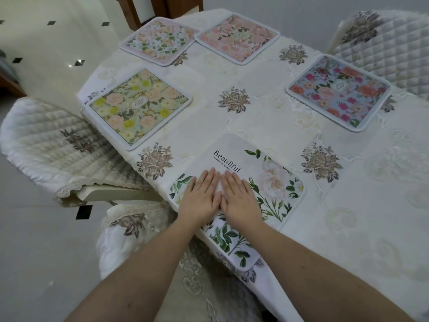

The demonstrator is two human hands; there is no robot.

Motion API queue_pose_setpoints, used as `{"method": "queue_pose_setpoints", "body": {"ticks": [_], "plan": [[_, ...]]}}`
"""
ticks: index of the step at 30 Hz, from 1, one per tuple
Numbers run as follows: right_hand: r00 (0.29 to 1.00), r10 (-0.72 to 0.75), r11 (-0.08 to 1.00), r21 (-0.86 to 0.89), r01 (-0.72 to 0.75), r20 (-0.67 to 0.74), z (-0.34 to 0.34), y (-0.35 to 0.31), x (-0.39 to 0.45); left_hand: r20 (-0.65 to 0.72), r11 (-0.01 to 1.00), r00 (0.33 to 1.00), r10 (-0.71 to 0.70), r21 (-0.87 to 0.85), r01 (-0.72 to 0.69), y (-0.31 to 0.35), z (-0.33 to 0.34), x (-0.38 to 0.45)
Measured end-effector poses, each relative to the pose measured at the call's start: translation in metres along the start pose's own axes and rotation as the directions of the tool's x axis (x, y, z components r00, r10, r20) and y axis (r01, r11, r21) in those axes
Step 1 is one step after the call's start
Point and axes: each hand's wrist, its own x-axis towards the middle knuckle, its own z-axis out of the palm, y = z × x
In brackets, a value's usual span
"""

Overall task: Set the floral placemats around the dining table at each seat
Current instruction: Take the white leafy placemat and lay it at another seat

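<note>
A white placemat (274,182) printed with green leaves, pale roses and the word "Beautiful" lies at the near edge of the dining table (255,117). Its near corner hangs over the table edge. My left hand (202,196) and my right hand (241,198) rest flat on it side by side, fingers together, holding nothing. Further out lie a yellow-green floral placemat (139,108) at the left, a pale white-and-pink one (159,40) and a peach one (238,38) at the far end, and a blue one with red flowers (339,94) at the right.
A cream embroidered tablecloth covers the table. Quilted chairs stand at the left (53,145), at the near left corner (125,231) and at the far right (390,45). A wooden chair back (160,8) is at the far end. The tiled floor lies to the left.
</note>
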Motion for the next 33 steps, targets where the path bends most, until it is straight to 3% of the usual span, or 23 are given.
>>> {"method": "queue_pose_setpoints", "body": {"ticks": [7,14,20,23,28,30,33], "plan": [[0.977,0.209,0.977,0.055,-0.208,-0.029,-0.015,0.054,-0.025,0.093,0.997,0.996,-0.006,0.074,-0.001,-0.033,-0.010,-0.010],[0.951,0.308,0.951,0.018,-0.308,0.011,-0.027,0.099,-0.051,0.204,0.978,0.960,-0.191,0.119,0.170,-0.063,-0.035,-0.019],[0.935,0.353,0.935,0.007,-0.354,0.025,-0.041,0.085,-0.047,0.164,0.924,0.926,-0.340,0.241,0.297,-0.075,-0.056,-0.022],[0.966,0.257,0.963,0.077,-0.258,0.015,-0.041,0.036,-0.037,0.132,0.962,0.965,-0.226,0.183,0.200,-0.055,-0.062,-0.015],[0.974,0.187,0.954,0.213,-0.211,0.131,-0.020,-0.048,-0.026,0.186,0.985,0.967,0.172,-0.011,-0.173,-0.005,-0.039,-0.008],[0.971,0.186,0.961,0.179,-0.212,0.153,-0.007,-0.058,-0.033,0.230,0.983,0.956,0.181,-0.006,-0.184,-0.006,-0.023,-0.016],[0.994,0.100,0.989,0.100,-0.104,0.044,0.005,-0.052,-0.048,0.214,0.987,0.969,0.123,0.078,-0.142,-0.014,-0.012,-0.030]]}}
